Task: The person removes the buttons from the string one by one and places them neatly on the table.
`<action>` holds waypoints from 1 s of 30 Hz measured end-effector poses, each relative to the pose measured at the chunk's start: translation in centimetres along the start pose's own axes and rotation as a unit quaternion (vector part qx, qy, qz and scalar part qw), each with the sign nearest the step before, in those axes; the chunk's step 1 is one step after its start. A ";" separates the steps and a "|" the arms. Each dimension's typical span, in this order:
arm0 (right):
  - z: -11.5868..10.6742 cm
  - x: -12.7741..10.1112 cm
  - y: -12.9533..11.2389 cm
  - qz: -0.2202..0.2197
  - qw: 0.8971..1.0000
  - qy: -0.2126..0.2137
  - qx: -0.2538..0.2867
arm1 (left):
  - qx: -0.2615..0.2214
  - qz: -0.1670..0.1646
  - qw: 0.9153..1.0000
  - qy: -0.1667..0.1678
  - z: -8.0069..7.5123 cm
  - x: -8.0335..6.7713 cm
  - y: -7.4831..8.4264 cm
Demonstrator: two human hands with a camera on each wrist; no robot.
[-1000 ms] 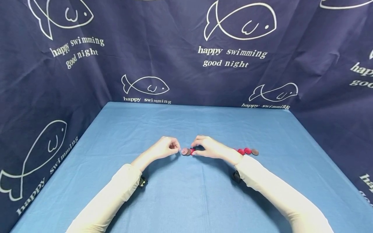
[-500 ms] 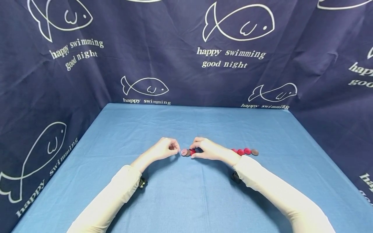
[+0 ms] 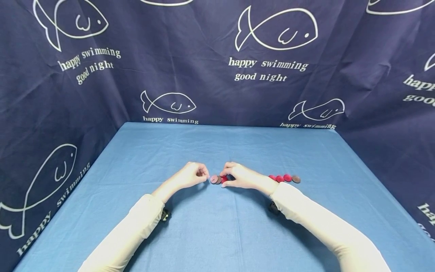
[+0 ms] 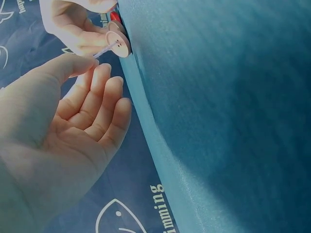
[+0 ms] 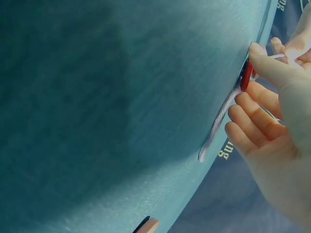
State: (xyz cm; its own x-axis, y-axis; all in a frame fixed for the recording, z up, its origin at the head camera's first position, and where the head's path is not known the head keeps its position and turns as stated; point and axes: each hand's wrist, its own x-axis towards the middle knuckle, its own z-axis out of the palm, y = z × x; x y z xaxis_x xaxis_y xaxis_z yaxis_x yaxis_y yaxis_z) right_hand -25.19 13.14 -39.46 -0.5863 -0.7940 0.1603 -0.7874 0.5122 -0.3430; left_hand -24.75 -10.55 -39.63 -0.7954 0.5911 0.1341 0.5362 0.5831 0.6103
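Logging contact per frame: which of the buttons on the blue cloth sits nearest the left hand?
The pale pinkish-brown button at the left end of the cluster between the hands, closest to the left hand; the red ones lie further right.

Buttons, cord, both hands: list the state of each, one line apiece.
left hand: fingertips pinch the cord's thin tip beside the pink button.
right hand: fingers grip the red button.
pink button: on edge, the cord's tip through its hole.
red button: on edge, held between thumb and fingers.
cord: slack on the blue tablecloth.
loose buttons: lying in a row behind the right wrist.
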 end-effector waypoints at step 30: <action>0.0 0.1 0.2 0.017 0.999 0.004 0.044 | -0.012 -0.003 1.000 0.003 0.1 -0.1 -0.1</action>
State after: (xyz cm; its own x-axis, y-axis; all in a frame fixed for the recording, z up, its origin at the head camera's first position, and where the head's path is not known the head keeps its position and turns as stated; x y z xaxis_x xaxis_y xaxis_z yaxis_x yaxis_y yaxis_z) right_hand -25.39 13.18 -39.50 -0.6135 -0.7745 0.1540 -0.7478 0.5071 -0.4285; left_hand -24.74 -10.63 -39.76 -0.8005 0.5839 0.1355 0.5249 0.5736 0.6289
